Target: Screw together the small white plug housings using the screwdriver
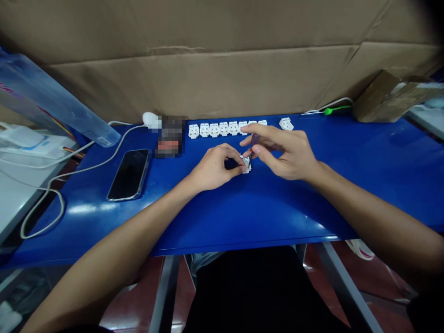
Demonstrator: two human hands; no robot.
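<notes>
My left hand point(222, 166) pinches a small white plastic socket piece point(246, 165) against the blue table, thumb and fingertips closed at its left side. My right hand point(287, 152) grips a small screwdriver point(255, 138) with a dark purplish handle between thumb and fingers. The screwdriver points down at the white piece; whether its tip touches a screw is too small to tell. Behind the hands stands a row of several similar white socket pieces point(214, 130), its right part partly covered by my right fingers. One more white socket piece point(286, 123) lies apart at the right.
On the left of the blue table point(277, 212) lie a phone point(129, 175), a white cable point(86, 165) and a pixelated dark item point(169, 136). A cardboard sheet point(222, 83) rises along the back edge. At the back right are a green-tipped item point(329, 111) and a cardboard box point(378, 99).
</notes>
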